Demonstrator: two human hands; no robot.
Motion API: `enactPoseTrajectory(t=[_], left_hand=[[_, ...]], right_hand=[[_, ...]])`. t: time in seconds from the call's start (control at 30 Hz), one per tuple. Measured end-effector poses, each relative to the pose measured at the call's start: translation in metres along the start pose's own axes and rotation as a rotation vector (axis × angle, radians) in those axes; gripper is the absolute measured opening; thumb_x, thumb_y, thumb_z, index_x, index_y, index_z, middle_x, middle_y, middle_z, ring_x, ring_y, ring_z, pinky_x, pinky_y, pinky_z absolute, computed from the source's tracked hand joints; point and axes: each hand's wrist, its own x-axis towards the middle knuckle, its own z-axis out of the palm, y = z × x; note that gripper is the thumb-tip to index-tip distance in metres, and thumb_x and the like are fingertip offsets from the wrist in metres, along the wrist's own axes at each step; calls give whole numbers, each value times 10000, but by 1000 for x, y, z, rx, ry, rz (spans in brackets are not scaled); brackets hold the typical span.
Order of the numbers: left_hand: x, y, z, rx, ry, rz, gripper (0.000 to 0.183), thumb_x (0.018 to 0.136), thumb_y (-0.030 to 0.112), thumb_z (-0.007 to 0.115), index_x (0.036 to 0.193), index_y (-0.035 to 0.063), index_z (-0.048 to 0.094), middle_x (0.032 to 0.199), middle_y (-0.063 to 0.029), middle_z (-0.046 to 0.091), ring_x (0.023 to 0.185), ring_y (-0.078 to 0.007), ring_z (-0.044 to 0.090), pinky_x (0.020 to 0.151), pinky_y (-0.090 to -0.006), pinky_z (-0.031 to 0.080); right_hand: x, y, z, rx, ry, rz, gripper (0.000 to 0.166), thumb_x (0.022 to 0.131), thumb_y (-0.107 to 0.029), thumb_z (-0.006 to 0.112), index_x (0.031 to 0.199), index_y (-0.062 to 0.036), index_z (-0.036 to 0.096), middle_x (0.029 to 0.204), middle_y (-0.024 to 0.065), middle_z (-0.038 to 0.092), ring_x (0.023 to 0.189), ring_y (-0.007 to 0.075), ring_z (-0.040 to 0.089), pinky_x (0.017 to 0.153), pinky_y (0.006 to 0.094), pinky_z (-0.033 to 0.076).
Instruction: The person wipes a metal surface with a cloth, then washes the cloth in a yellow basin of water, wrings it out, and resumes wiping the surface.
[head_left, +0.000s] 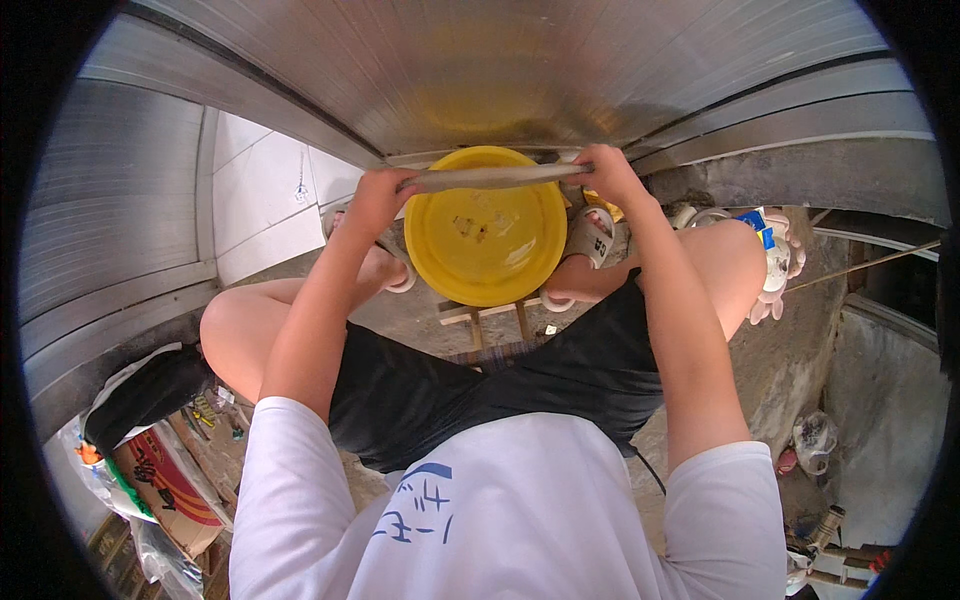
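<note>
A grey, flat strip, apparently cloth (495, 177), is stretched between my two hands above the far part of a round yellow plastic basin (480, 277). Its left end is gripped by my left hand (382, 196), and the right end by my right hand (602, 174). The basin stands on the ground between my feet, with small dark bits or marks at its bottom. Whether it holds water, I cannot tell for sure.
Metal panels (480, 75) rise just beyond the basin. White floor tiles (262, 202) lie at the left. A cardboard box (172, 487) stands at the lower left, a clear plastic bag (815, 442) at the lower right. Near my right knee is a thin stick (862, 266).
</note>
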Motion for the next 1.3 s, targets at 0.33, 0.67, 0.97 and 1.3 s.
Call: enactPoseTrajectory(t=[0.33,0.67,0.97,1.3], left_hand=[[5,-3,-40,-486,25,-264,365,901,357,762,1031,17,740,744,21,638,668,-84,499,602,-261,408],[13,13,-19,-1023,251,-459,371,966,395,673,1018,28,698,850,2,644,727,-96,522,653,-264,419],[22,17,14,-518,572,-303,422,1017,374,601,921,-36,642,781,-45,616,745,-110,527,659,-301,441],[23,6,12,-284,657,-282,439,968,368,675,798,-36,659,597,-71,551,585,-134,464,553,-330,399]], right_hand=[[-3,-1,-30,839,-144,266,261,920,-248,755,1039,-28,679,965,8,682,870,127,625,795,294,487],[-8,-32,-28,1172,45,377,265,1015,-301,624,1126,-60,614,1028,5,630,953,131,605,838,322,496],[5,-25,11,834,458,220,380,1015,-390,600,1056,-13,604,913,59,631,849,180,564,790,337,470],[7,-25,16,429,640,109,359,972,-340,646,1047,11,620,899,209,671,842,338,650,775,388,501]])
